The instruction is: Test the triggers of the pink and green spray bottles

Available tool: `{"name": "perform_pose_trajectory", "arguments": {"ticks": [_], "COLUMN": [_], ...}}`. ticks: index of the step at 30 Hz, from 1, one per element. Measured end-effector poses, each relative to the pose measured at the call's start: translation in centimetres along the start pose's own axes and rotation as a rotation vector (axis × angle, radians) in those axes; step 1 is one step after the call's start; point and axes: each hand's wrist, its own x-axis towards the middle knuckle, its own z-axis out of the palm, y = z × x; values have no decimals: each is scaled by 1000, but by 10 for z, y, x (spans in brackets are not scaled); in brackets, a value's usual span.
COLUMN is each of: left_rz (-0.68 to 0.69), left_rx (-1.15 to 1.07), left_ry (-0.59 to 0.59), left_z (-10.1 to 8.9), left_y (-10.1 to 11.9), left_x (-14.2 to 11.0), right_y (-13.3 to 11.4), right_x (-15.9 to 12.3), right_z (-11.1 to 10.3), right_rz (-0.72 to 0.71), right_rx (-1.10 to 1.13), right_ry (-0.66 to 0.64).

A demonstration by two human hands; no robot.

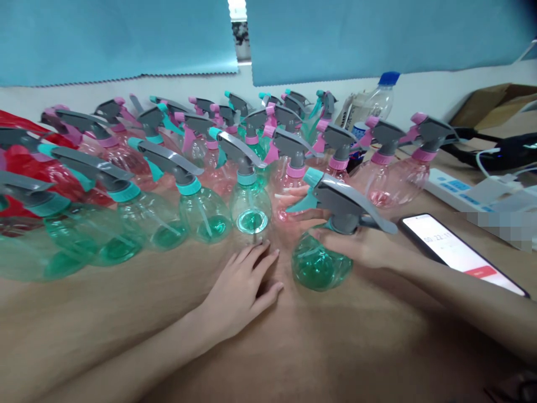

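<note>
"While the left hand (239,291) is rested, fingers open, on the table (272,358), where is the green bottle (321,263) held?"

"At two o'clock, its neck gripped by the right hand's (361,246) fingers, presumably for steadiness."

"And room?"

"Bounded by standing bottles (251,196) at twelve, a phone (457,252) at three; table surface is offered toward six."

A brown tabletop (289,352) bears spray bottles (204,215), a phone (459,254) and a power strip (448,186).

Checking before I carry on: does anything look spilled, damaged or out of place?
No spill or damage stands out. One oddity: the blue-capped bottle, back right, lacks the trigger heads of the spray bottles.
</note>
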Motion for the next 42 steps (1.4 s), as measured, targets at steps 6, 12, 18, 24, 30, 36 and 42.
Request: {"name": "perform_pose_trajectory", "arguments": {"ticks": [6,12,18,24,30,36,42], "left_rz": [9,12,10,12,18,20,15], "left_rx": [6,14,5,18,21,32,32], "left_ry": [4,4,-1,-1,1,-7,-9], "left_z": [0,0,0,0,-1,0,0], "left_y": [0,-1,0,0,0,0,0], "left_x": [0,-1,0,0,0,0,0], "right_y": [-2,-3,5,9,6,-2,3], "right_x": [0,-1,-5,-5,-2,-1,-4], "right_z": [1,1,-1,-1,0,1,0], "right_rz": [4,16,15,-44,-71,-53,-42], "right_rx": [10,-5,-3,-78,-44,-6,-63], "right_ry": [12,2,-23,-8,3,-20,8]}}
